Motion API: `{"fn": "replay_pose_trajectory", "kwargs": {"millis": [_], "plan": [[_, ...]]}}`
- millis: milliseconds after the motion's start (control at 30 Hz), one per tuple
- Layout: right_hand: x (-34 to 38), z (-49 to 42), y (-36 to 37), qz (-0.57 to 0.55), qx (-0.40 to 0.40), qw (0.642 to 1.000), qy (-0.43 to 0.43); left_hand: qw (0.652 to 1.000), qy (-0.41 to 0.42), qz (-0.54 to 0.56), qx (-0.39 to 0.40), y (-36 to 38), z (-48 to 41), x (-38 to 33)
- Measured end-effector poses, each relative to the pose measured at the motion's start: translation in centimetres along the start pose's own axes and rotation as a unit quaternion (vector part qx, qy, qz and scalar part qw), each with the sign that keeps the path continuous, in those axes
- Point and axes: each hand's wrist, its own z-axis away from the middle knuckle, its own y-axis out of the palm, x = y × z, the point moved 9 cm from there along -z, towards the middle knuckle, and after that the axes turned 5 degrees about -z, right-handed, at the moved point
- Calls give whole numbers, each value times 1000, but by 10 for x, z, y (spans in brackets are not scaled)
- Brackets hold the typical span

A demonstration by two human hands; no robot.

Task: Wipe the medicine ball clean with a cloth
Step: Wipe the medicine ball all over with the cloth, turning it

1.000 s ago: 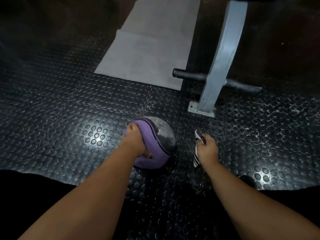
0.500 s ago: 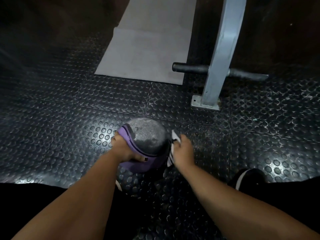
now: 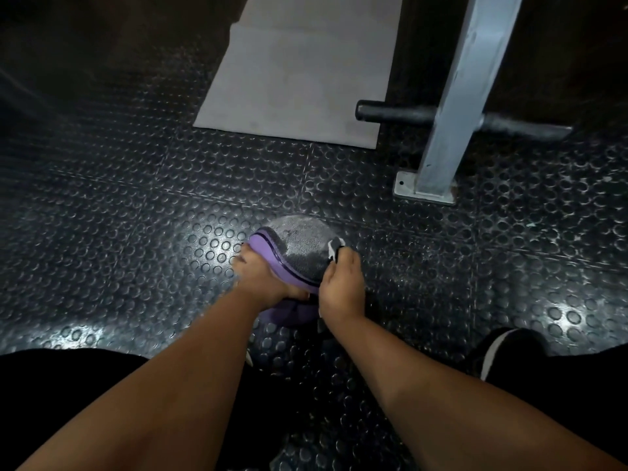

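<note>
Rubber floor (image 3: 136, 205), black, studded, underlies all. Mat (image 3: 299, 79), grey, lies at far centre. Post (image 3: 455, 96), pale metal, stands on a base plate at far right. Ball (image 3: 302, 246), purple and dusty grey, low at centre, between the hands. Left hand (image 3: 261, 277), arm extended, fingers curled round the ball's purple left side. Right hand (image 3: 339, 287), fingers bunched on the cloth (image 3: 334, 248), black-and-white, pressed to the ball's right side

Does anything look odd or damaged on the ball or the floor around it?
Only the medicine ball: its grey panel has pale, blotchy patches, dust or wear, I cannot tell which. The right hand holds the cloth against it; the left hand grips its purple side.
</note>
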Motion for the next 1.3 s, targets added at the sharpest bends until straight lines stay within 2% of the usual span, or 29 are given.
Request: {"fn": "replay_pose_trajectory", "kwargs": {"millis": [133,233,533,600,667,800,967,1133,1300], "plan": [[-1,-11,-2,10,-13,1000,16,1000,2,31,1,2,-2,-6],[-14,-30,-7,15,-10,997,69,1000,1,30,6,2,-6,-9],[-63,-79,7,48,139,968,203,1000,-3,18,-8,9,-4,-13],[-61,-81,8,71,154,965,198,1000,-12,26,-3,12,-4,-14],[-50,-77,2,74,133,974,166,1000,-13,28,-1,12,-5,-14],[-13,-45,-10,79,82,991,63,999,-19,26,2,11,-12,-11],[3,-14,-10,75,63,995,-31,999,-4,37,-2,13,-10,-7],[-28,-37,-12,64,51,996,47,999,14,42,-13,13,-7,3],[-49,-62,-1,60,109,984,130,998,17,66,-14,13,-7,11]]}}
